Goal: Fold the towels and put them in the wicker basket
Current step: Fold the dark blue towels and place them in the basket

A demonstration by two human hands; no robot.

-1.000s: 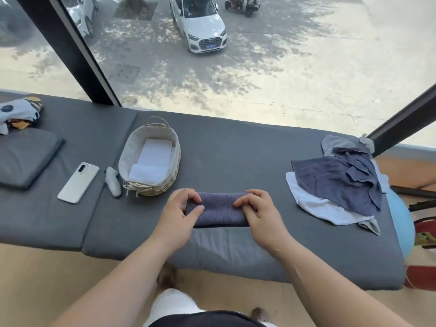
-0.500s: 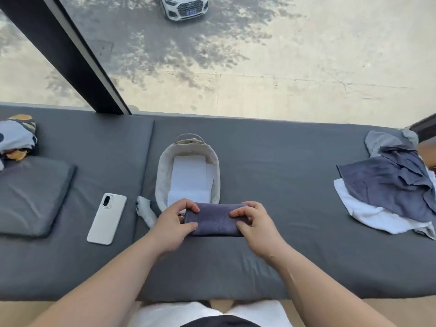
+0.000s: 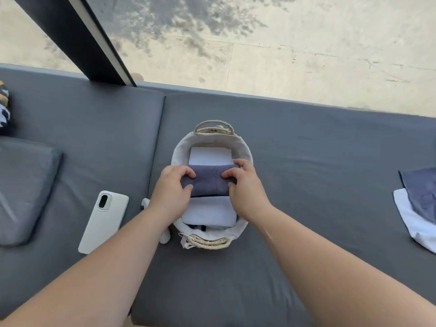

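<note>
Folded blue towel (image 3: 208,181) held across the wicker basket (image 3: 246,151), not yet let go.
Gripped at one end by the left hand (image 3: 171,194), at the other by the right hand (image 3: 245,187), fingers curled over it. Beneath the hands, white towels (image 3: 210,214) already packed, perhaps touching it. Well right of the right hand, unfolded towels (image 3: 420,204) left to do.

Looks like a home or lounge sitting area, not a work room. A long padded seat (image 3: 318,173) in grey fabric runs right under a big window (image 3: 259,24) with a dark frame post (image 3: 77,38), bare pavement (image 3: 342,74) outside. Household bits lie on it: loose cushion (image 3: 23,190), phone (image 3: 103,221), wicker basket (image 3: 246,149), blue towel (image 3: 208,180).
</note>
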